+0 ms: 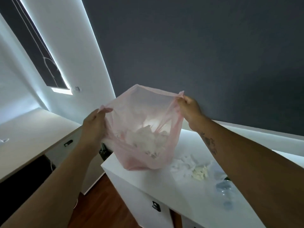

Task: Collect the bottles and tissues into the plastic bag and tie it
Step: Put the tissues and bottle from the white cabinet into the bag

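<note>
My left hand (96, 118) pinched the left rim of the plastic bag (144, 112). The bag hung open with bagged tissues (144, 140) inside, its bottom seemingly resting on the counter (164, 195). My right hand (187, 106) pinched the right rim. Right of the bag lay loose tissues (189, 167) and a clear bottle (225, 190). I judged the mouth should be held wide and low beside them.
</note>
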Available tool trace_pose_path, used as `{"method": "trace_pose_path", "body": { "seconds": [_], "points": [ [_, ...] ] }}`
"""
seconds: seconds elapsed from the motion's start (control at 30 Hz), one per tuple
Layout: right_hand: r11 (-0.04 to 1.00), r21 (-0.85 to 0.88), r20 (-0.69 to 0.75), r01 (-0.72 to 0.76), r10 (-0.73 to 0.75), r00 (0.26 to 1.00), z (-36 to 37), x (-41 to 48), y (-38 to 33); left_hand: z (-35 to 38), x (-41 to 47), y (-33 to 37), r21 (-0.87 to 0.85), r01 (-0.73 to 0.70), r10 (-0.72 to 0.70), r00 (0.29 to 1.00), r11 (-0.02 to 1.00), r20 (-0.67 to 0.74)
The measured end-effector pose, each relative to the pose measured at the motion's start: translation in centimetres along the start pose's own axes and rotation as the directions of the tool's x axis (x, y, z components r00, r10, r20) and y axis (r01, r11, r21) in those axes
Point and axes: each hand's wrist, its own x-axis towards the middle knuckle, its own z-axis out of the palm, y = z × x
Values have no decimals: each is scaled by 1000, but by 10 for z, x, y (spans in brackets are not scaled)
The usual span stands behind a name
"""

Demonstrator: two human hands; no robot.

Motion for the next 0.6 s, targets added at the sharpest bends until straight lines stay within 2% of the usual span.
{"method": "trace_pose_path", "body": {
  "seconds": [0.1,0.2,0.23,0.27,0.33,0.43,0.47,0.53,0.6],
  "points": [
    [999,-41,10,-35,35,999,-19,-7,29,23,11,-9,-19,56,-56,998,998,14],
    [985,-120,-145,-121,103,984,-39,-31,76,34,27,-18,17,67,-68,996,998,54],
    [960,-237,-192,-146,101,976,-47,-42,95,37,33,-19,11,74,-75,995,997,63],
    [890,-419,-216,-179,95,972,-52,-57,112,39,41,-22,2,83,-83,993,997,81],
    [649,-746,-134,-148,72,988,-50,-85,142,43,53,-27,-17,104,-101,986,994,136],
    [336,-941,104,52,138,985,-26,-109,176,44,67,-38,-15,105,-99,972,994,213],
    [248,-966,126,76,194,973,-17,-113,185,43,68,-43,1,97,-94,964,995,249],
    [152,-988,50,15,232,971,-2,-123,199,39,70,-53,16,82,-83,958,996,276],
    [150,-984,-73,-96,151,986,8,-136,209,39,71,-56,-11,51,-45,954,999,297]
  ]
}}
